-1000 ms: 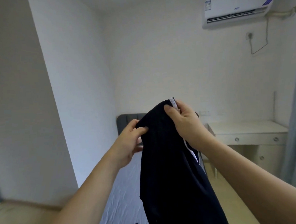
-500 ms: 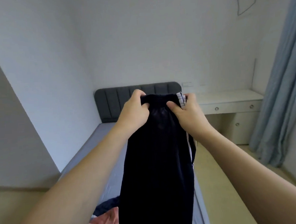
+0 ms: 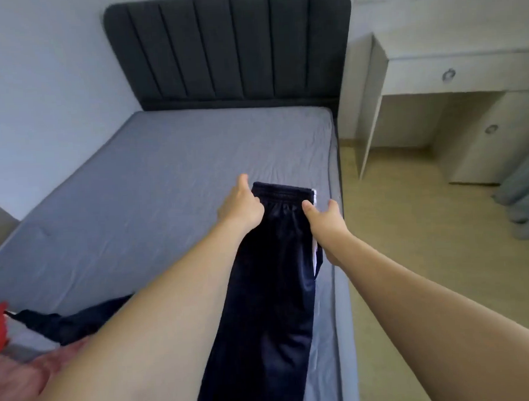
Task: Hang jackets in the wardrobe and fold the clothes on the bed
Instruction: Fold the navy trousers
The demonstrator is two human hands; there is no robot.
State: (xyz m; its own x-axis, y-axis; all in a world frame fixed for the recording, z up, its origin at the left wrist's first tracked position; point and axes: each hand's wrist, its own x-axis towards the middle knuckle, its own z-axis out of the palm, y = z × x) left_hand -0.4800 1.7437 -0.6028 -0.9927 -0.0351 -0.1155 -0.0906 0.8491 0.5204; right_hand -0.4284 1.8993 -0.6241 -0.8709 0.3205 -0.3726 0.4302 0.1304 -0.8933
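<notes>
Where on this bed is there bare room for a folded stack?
Bare sheet runs from the headboard to the left hand. The navy track pants fill the right edge; more clothes crowd the near-left corner.

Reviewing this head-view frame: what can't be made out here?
- Trousers: hems cut off by the bottom edge.
- Left hand fingertips: tucked under the waistband.
- Clothes pile: blurred, cut by the left edge, partly behind the left forearm.
- Wardrobe: not in view.

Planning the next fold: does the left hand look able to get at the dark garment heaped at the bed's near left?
Probably yes: the left hand grips the trousers, but nothing lies between it and the dark garment once it lets go.
</notes>
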